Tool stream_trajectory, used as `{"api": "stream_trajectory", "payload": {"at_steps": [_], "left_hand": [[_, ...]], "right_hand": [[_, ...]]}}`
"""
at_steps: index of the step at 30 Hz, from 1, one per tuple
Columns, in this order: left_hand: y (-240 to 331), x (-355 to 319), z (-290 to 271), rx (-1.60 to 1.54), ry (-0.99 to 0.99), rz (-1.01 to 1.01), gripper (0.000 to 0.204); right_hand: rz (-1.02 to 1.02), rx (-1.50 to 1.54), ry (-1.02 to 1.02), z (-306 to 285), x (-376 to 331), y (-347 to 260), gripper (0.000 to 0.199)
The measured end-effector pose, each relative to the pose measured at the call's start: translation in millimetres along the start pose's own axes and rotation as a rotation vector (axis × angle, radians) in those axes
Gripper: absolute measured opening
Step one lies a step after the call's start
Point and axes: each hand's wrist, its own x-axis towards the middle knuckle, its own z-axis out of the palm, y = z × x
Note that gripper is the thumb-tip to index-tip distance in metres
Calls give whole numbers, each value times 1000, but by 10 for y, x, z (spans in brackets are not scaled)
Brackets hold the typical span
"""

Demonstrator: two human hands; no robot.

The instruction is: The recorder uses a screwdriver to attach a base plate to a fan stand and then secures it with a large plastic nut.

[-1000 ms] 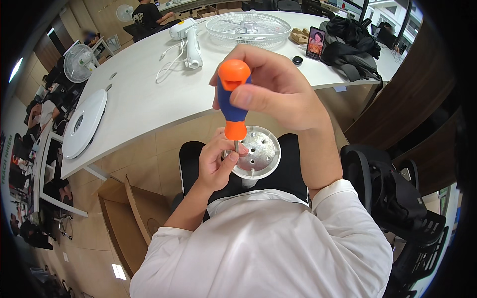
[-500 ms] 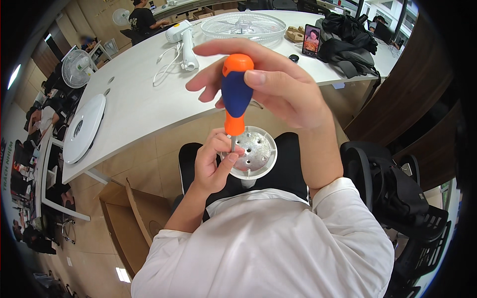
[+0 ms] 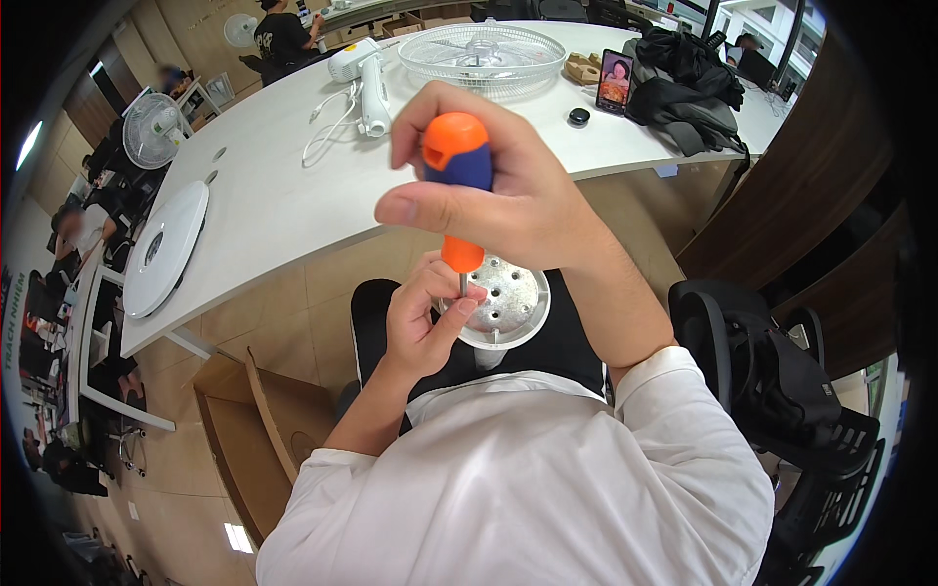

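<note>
My right hand (image 3: 489,181) is wrapped round the orange and blue handle of a screwdriver (image 3: 463,252), its thumb across the front. The screwdriver stands upright, shaft down, over the left part of a round white base with a metal plate (image 3: 506,293). Several holes dot that plate, and a pale tube shows at its near side, by my lap. My left hand (image 3: 428,308) pinches the shaft low down between thumb and fingers, close to the plate. The tip of the shaft is hidden behind those fingers.
On the white table (image 3: 264,205) lie a fan cage (image 3: 481,61), a white fan body with a cord (image 3: 371,93), a white round base (image 3: 168,249), a phone (image 3: 614,80) and a dark bag (image 3: 689,93). A cardboard box (image 3: 239,430) stands on the floor, left. People sit farther back.
My right hand has closed from loosely spread fingers into a grip round the screwdriver handle, and its wrist has turned. The left hand stays at the shaft.
</note>
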Motion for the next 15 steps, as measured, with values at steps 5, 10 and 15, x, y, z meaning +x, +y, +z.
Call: {"api": "stream_trajectory", "payload": {"at_steps": [5,10,15], "left_hand": [[-73,33,-90,53,-37,114,8],[-57,50,-79,66,-14,139,5],[-53,18,-76,84,-9,159,2]], "right_hand": [[110,470,-132,-77,-30,-99,57],[45,477,-224,-162,-45,-39,39],[27,69,-99,-149,-33,-72,43]]}}
